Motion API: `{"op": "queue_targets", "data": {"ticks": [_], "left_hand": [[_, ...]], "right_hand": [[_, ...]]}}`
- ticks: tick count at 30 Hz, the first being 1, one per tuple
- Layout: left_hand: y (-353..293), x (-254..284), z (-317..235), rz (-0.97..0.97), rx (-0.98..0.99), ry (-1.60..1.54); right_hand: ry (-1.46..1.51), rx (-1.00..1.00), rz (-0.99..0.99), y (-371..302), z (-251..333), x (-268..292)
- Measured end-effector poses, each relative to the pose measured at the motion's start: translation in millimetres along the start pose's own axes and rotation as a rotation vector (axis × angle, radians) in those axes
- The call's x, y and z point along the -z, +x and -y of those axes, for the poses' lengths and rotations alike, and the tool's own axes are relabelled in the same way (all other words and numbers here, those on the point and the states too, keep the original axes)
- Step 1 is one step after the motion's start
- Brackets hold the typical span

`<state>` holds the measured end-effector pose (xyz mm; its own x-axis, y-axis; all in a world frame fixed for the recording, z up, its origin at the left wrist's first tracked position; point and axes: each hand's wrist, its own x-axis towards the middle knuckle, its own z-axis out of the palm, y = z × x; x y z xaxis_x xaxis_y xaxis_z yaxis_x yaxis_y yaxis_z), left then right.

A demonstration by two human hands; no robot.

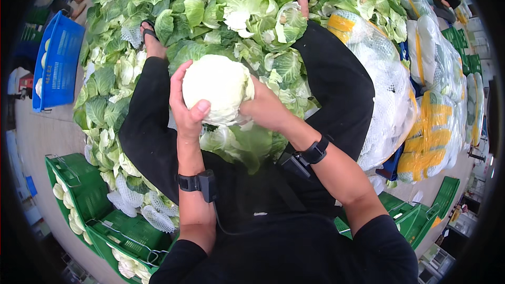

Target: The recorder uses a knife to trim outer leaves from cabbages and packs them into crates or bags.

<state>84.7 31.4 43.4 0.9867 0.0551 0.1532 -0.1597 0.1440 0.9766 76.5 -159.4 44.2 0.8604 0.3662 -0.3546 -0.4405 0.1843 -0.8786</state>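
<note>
A pale, trimmed cabbage [215, 87] is held up between my legs, above the leaf pile. My left hand [185, 102] grips its left side, with the thumb across the front and the fingers behind. Against its lower right side presses my right hand [265, 106], whose fingers curl in and are partly hidden by the cabbage. Just below, a green leaf [247, 144] looks smeared by motion. Loose outer cabbage leaves [194, 10] spread thickly in front of me and around my feet.
A blue crate [60, 63] with cabbages stands at the left. Green crates [79, 173] holding cabbages sit at the lower left, near white foam nets [158, 215]. Large wrapped bags [431, 137] with yellow tape are stacked at the right. Other people are at the far edges.
</note>
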Motion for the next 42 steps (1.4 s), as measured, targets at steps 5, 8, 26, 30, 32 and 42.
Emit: {"op": "queue_targets", "data": {"ticks": [5, 8, 26, 30, 32, 42], "left_hand": [[-4, 15, 19, -0.094, 0.153, -0.352], [-4, 0, 6, -0.291, 0.424, -0.875], [-13, -40, 16, -0.304, 0.518, -0.826], [-30, -35, -9, -0.143, 0.531, -0.911], [-36, -39, -29, -0.113, 0.597, -0.972], [-56, -62, -122, 0.221, 0.456, -0.817]], "right_hand": [[-0.089, -0.044, -0.040, -14, 8, -11], [0.169, 0.040, 0.158, -19, -10, 16], [-1.190, 1.258, -0.257, 6, 21, -22], [-1.129, 1.350, -0.193, -22, 32, -29], [-0.969, 1.287, -0.213, -41, 35, -21], [0.008, 0.537, -0.330, -106, 73, 25]]}}
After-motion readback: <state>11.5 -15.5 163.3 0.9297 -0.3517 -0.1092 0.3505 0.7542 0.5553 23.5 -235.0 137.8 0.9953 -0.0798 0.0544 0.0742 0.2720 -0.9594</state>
